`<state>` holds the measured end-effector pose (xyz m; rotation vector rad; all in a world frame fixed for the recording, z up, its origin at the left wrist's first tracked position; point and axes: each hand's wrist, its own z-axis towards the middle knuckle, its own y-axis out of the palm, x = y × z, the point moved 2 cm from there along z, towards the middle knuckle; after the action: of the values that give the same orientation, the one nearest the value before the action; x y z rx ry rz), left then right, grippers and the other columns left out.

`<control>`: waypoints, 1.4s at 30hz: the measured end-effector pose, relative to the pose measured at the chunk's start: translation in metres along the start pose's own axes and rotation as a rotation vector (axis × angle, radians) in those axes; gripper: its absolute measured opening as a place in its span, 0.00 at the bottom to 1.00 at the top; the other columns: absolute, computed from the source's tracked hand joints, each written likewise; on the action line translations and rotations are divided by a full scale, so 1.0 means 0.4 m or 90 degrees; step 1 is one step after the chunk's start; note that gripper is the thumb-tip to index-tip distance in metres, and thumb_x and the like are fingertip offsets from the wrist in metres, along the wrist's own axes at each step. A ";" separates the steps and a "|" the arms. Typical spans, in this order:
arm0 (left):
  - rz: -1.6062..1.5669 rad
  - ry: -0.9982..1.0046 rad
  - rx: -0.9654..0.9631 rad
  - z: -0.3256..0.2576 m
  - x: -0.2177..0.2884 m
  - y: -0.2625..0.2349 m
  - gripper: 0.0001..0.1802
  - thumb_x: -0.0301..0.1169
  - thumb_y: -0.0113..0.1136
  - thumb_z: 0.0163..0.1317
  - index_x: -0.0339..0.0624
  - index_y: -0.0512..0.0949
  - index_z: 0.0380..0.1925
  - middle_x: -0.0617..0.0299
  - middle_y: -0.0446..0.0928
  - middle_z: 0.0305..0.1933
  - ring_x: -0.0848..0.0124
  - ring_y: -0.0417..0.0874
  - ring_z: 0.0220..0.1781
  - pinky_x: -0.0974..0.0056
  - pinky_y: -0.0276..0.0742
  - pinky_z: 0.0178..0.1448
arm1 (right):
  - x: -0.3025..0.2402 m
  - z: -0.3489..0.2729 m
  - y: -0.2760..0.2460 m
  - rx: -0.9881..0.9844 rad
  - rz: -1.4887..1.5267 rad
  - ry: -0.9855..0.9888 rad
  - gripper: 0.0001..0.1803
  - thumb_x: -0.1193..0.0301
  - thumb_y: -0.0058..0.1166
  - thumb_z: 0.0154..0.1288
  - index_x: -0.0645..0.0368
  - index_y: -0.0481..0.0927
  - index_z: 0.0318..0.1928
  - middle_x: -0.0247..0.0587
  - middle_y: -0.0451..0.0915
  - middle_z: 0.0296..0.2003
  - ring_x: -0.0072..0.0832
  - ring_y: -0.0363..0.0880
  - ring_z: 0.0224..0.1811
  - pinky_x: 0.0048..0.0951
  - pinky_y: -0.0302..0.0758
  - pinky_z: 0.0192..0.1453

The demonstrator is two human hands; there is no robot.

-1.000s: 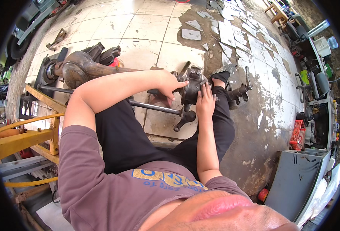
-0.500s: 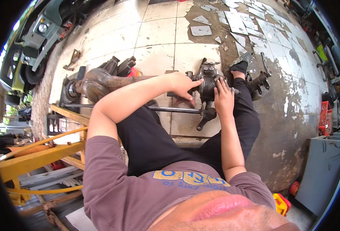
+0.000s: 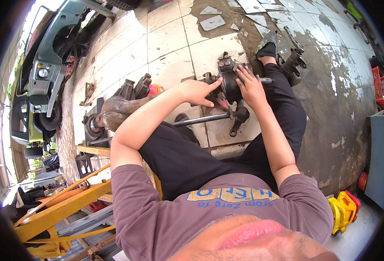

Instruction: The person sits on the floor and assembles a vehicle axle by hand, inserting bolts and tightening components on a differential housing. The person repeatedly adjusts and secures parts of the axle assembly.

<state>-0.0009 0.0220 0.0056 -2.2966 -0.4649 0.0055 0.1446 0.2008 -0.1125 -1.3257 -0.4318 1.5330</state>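
A dark, greasy axle lies across in front of my legs, with a rounded brown housing [image 3: 117, 112] at its left end. Its right end carries a black steering knuckle [image 3: 231, 87] with a bolted block on top and a stub pointing right. My left hand [image 3: 195, 92] reaches over the axle tube to the knuckle's left side, thumb and forefinger spread apart. Flat against the knuckle's right side rests my right hand [image 3: 250, 89], fingers stretched out. Below both hands runs a steel rod [image 3: 205, 119], joined to a dark arm [image 3: 240, 116] under the knuckle.
Another dark metal part [image 3: 293, 67] stands right of my foot. Broken tiles [image 3: 212, 22] lie ahead. A yellow metal frame [image 3: 66, 209] is at my left, a vehicle [image 3: 42, 74] farther off. A red crate [image 3: 379, 88] and a grey cabinet [image 3: 380, 148] stand at right.
The head view has turned and shifted, moving the scene within the picture. Both hands stay on the knuckle, with little visible change in their grip.
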 end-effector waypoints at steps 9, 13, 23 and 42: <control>0.012 -0.010 0.012 -0.012 0.028 -0.017 0.58 0.57 0.62 0.73 0.50 0.38 0.88 0.44 0.88 0.52 0.47 0.89 0.53 0.47 0.84 0.59 | -0.006 0.004 0.005 0.028 -0.009 0.000 0.22 0.61 0.53 0.81 0.52 0.81 0.70 0.36 0.74 0.77 0.38 0.68 0.81 0.61 0.68 0.78; 0.025 0.009 0.065 -0.002 0.006 0.018 0.56 0.55 0.63 0.73 0.50 0.41 0.88 0.46 0.89 0.49 0.47 0.90 0.52 0.48 0.84 0.58 | -0.031 -0.051 0.008 0.033 -0.030 -0.011 0.22 0.60 0.53 0.81 0.52 0.81 0.69 0.36 0.74 0.76 0.38 0.69 0.80 0.60 0.68 0.78; 0.008 0.039 0.187 0.011 -0.009 0.018 0.43 0.54 0.60 0.74 0.46 0.62 0.82 0.40 0.87 0.45 0.43 0.88 0.50 0.44 0.82 0.57 | -0.028 -0.025 0.006 0.012 -0.005 0.012 0.23 0.60 0.53 0.82 0.51 0.79 0.72 0.34 0.73 0.78 0.38 0.67 0.81 0.62 0.66 0.79; -0.014 -0.005 0.126 0.001 0.013 -0.004 0.45 0.54 0.61 0.74 0.49 0.60 0.84 0.49 0.90 0.48 0.48 0.90 0.51 0.48 0.84 0.57 | 0.005 0.014 0.013 0.032 0.017 0.003 0.23 0.60 0.54 0.81 0.49 0.80 0.71 0.33 0.75 0.76 0.36 0.69 0.81 0.63 0.67 0.78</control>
<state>0.0034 0.0251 0.0073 -2.0978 -0.4721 0.0478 0.1375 0.2021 -0.1157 -1.3009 -0.3718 1.5526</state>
